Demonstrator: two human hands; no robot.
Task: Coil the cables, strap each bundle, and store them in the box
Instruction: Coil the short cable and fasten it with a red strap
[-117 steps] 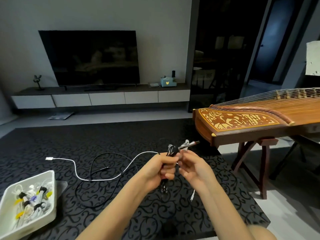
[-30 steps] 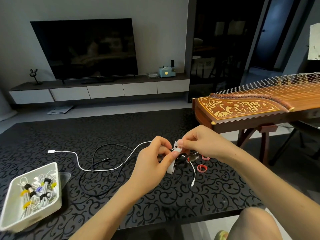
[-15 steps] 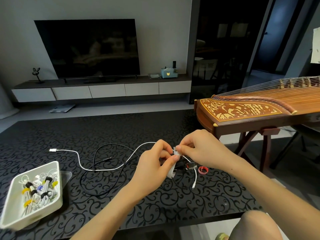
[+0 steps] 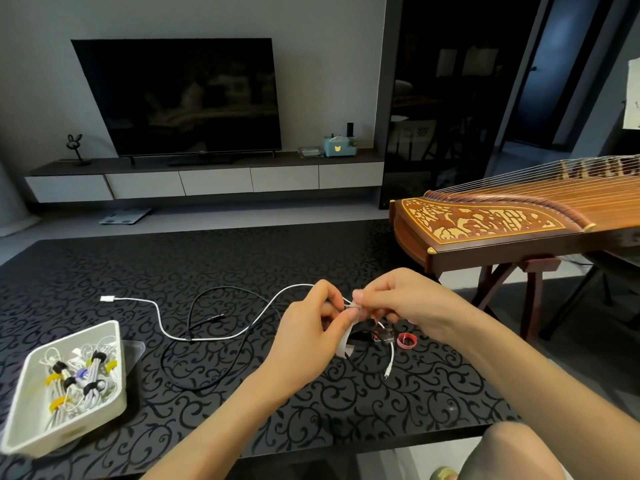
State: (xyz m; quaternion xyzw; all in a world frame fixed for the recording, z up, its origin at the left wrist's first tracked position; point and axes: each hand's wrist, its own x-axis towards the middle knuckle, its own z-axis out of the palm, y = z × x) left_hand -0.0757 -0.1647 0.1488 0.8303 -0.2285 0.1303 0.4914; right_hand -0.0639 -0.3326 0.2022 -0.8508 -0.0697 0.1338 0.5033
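Both left hand (image 4: 304, 341) and right hand (image 4: 408, 303) pinch a white strap (image 4: 346, 339) onto the white cable (image 4: 214, 338), fitting it; coiling the slack looks next

A black scroll-patterned table (image 4: 311, 258) carries a white box (image 4: 79, 427) at its near left, with what looks like a clear lid (image 4: 133, 351) just beside it. A white cable (image 4: 131, 299) and a black cable (image 4: 207, 292) sprawl across the middle, crossing. A red strap (image 4: 406, 340) lies to their right.

A dark television (image 4: 180, 95) is being carried by a low cabinet (image 4: 214, 180); a zither (image 4: 491, 223) is being displayed beside the counter (image 4: 138, 265).
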